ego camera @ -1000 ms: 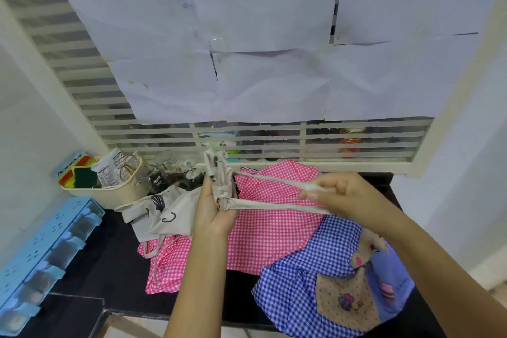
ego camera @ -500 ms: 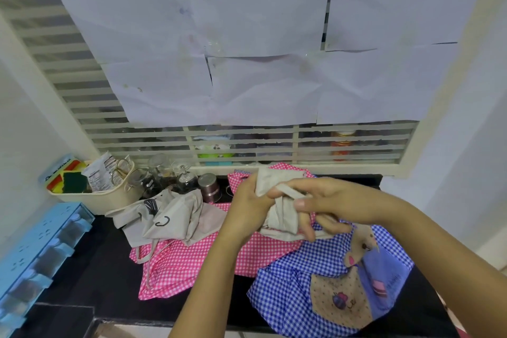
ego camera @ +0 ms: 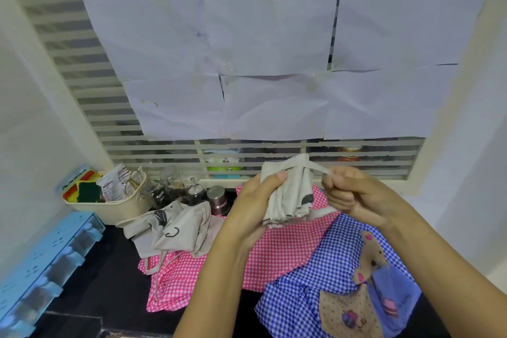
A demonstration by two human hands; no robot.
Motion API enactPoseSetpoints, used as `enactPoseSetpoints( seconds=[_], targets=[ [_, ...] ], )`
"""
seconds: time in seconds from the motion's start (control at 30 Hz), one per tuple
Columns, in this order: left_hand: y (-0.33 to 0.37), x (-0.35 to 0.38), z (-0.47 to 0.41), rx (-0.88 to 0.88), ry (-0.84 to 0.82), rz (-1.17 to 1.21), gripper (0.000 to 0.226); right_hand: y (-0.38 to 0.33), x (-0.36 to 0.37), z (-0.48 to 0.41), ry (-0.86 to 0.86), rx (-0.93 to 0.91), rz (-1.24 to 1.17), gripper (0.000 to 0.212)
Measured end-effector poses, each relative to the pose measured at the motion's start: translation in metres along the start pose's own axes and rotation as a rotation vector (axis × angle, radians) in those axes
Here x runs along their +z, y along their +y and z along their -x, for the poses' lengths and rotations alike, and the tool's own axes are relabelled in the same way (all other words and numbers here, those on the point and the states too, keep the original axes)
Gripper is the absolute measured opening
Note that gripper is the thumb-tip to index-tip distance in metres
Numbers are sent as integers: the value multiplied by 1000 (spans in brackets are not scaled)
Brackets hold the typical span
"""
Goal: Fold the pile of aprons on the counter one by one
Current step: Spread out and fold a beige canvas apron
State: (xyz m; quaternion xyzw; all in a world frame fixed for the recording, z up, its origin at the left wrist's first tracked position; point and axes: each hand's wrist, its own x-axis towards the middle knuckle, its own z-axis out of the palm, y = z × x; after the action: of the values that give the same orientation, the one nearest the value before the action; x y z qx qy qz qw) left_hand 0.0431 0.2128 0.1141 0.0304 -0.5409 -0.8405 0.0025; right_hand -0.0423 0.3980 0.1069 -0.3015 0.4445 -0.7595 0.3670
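**Beige apron bundle held above the pile, its strap pulled tight**

Nearest me, a crumpled blue gingham apron with a brown bear patch (ego camera: 315,291) lay on the black tabletop (ego camera: 109,277), partly over a pink gingham apron (ego camera: 277,250). Above both, clear of the tabletop, the left hand (ego camera: 253,202) had its grip closed round a small folded beige cloth apron (ego camera: 288,195), thumb across the front. The right hand (ego camera: 354,195) pinched that apron's thin beige strap (ego camera: 315,168), drawn taut over the top of the bundle. Farther off to the left, a second beige apron with black prints (ego camera: 175,228) sat unfolded, near a cream plastic basket (ego camera: 118,210). To my eye the bundle could spring open if the left grip eased, and too hard a tug on the strap might drag the folds askew.
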Motion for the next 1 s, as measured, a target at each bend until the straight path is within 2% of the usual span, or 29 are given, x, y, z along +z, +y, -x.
enactPoseSetpoints(
  seconds=[0.13,0.27,0.33,0.43,0.6,0.7,0.8,0.93,1.0],
  targets=[
    [23,-6,7,-57,-3,289,24,31,16,-2,-53,2,-15,29],
    [37,-25,25,-84,-5,256,19,63,53,-12,137,24,26,25],
    [41,-35,37,-124,13,244,19,64,64,-18,262,-20,131,28],
    [47,-51,55,-143,5,64,26,44,78,-34,420,-79,242,39],
    [52,-67,86,-38,-7,-393,22,20,105,-56,470,-64,411,16],
    [52,-78,99,98,74,-709,25,25,124,-66,509,-24,481,11],
    [50,-87,108,149,252,-689,47,29,140,-78,534,40,418,22],
    [61,-95,126,251,334,-633,18,22,171,-99,473,88,83,12],
    [76,-108,132,319,375,-645,16,18,193,-117,377,79,36,20]
  ],
)
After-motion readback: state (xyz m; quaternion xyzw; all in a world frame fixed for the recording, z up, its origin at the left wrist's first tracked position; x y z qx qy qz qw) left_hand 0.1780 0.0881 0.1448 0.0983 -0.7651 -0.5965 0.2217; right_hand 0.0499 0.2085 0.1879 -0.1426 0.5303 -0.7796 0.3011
